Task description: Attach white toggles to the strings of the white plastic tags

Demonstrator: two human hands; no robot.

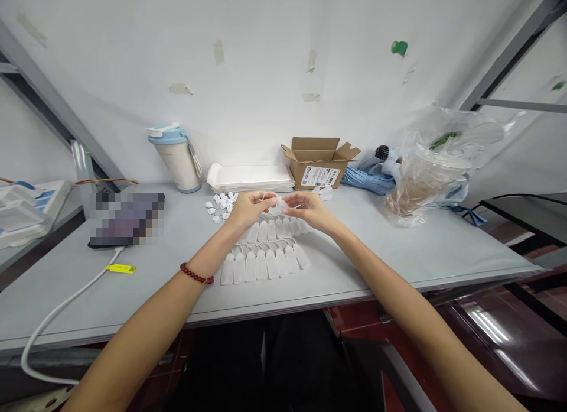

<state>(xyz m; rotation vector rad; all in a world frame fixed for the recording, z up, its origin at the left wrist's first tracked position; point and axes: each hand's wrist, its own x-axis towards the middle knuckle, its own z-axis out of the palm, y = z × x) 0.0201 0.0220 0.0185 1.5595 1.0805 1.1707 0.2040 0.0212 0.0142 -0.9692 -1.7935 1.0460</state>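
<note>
My left hand (248, 210) and my right hand (308, 210) meet above the grey table (398, 246), both pinched on one small translucent white bottle (278, 204) held between them. A thin white loop rises from it near my left fingers. Below the hands lie two rows of the same small white bottles (266, 261), side by side on the table. A scatter of small white caps (220, 204) lies just left of my left hand. A red bead bracelet (196, 275) is on my left wrist.
At the back stand a blue-lidded tumbler (176, 158), a stack of white trays (250, 177) and an open cardboard box (319, 162). A clear plastic bag (436, 164) and blue cloth (370, 178) lie right. A blurred dark device (126, 219) with a white cable (66, 305) lies left.
</note>
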